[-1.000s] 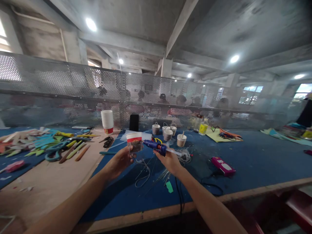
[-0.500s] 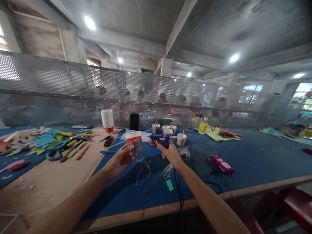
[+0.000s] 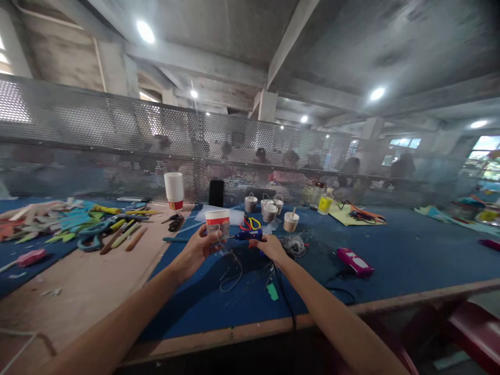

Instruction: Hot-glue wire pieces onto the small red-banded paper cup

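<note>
My left hand [image 3: 203, 245] is closed around a paper cup [image 3: 217, 217] with a white and red top and grey cord wound round its lower part. A loose tail of grey cord [image 3: 236, 271] hangs from it onto the blue mat. My right hand [image 3: 271, 247] grips a blue glue gun [image 3: 249, 235], its nozzle pointing left at the cup's lower side; whether the tip touches cannot be made out. The gun's black cable runs down over the table edge. Behind the gun lie scissors [image 3: 252, 224] with red and yellow handles. A tangle of grey cord [image 3: 294, 246] sits right of my right hand.
Several small cord-wrapped cups [image 3: 269, 212] stand behind, near a stack of paper cups [image 3: 174, 190] and a black phone [image 3: 216, 193]. Tools and coloured scraps [image 3: 74, 221] cover the left side. A magenta box [image 3: 354, 261] lies right. A perforated metal screen [image 3: 234, 151] closes the back.
The glue gun has come down and turned, its nozzle now close to the cup's lower side. My left hand has turned the cup more upright, and the scissors behind show more.
</note>
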A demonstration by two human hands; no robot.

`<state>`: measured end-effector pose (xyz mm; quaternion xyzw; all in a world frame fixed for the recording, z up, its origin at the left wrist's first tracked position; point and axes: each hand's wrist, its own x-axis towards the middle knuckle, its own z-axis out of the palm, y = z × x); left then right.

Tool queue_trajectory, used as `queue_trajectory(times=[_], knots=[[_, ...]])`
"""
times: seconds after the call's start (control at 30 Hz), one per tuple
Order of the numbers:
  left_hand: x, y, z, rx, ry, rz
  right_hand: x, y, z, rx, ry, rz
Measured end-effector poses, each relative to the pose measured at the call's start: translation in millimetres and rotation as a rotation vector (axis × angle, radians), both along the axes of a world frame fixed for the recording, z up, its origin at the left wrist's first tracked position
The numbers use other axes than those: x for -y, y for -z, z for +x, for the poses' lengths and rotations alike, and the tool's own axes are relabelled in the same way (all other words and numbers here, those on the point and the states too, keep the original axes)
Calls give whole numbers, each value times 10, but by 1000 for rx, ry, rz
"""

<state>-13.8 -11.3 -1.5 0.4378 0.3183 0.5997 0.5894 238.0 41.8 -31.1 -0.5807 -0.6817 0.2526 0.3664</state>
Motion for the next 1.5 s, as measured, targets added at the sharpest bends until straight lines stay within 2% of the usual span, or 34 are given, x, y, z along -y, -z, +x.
queue_trajectory(times=[0.1, 0.27, 0.37, 0.43, 0.5, 0.53, 0.63, 0.7, 0.77, 0.83, 1.0, 1.13, 1.5], knots=[[-12, 14, 6, -36, -37, -3, 31, -29, -50, 184, 92, -75], [13, -7, 34, -110, -85, 19, 76, -21, -80, 352, 128, -72], [34, -29, 56, -143, -126, 32, 90, -22, -76, 380, 142, 45], [35, -33, 69, -170, -151, 29, 116, -69, -111, 295, 104, 191], [26, -31, 80, -197, -189, 23, 178, -151, -207, 93, -27, 237], [19, -29, 83, -211, -210, 22, 226, -198, -278, -46, -141, 166], [2, -26, 84, -255, -281, 44, 406, -323, -531, -449, -452, -199], [0, -31, 79, -283, -328, 62, 509, -375, -674, -585, -549, -326], [2, -37, 72, -296, -362, 75, 561, -403, -756, -650, -530, -381], [6, -39, 68, -287, -360, 81, 557, -415, -773, -677, -480, -354], [6, -23, 64, -243, -266, 37, 427, -424, -671, -663, -354, -43], [14, -22, 67, -180, -202, -4, 328, -392, -612, -680, -287, 82], [77, -65, 104, -119, -90, -12, 344, -365, -647, -849, -299, 5]])
